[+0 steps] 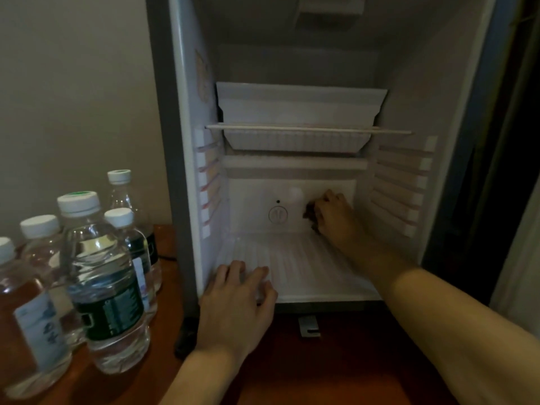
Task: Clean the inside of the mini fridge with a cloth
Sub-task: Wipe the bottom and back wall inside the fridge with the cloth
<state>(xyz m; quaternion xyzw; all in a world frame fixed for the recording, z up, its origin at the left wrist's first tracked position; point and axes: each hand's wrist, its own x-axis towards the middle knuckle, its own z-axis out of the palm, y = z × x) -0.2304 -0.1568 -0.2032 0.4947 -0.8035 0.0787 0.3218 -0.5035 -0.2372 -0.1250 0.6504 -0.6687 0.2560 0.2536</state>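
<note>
Mini fridge [309, 267] standing open on a reddish wooden counter [292, 375]. Right hand [336, 217] reached deep inside, grip curled around a dark cloth [310, 214] and pressing it against the back wall; only a small dark bunch of cloth peeking out left of the fingers, the rest hidden under the hand. Round dial [278, 214] just left of that grip, markings too blurred to read. Left hand [236, 299] resting on the front lip of the ribbed fridge floor, grip spread and relaxed, pinching nothing. White tray [298, 112] on a wire shelf [306, 129] above both hands. Water bottles [102, 273] clustered well left of the left grip, white caps, dark green and pale labels, print illegible; nearest ones cut off by the frame edge.
</note>
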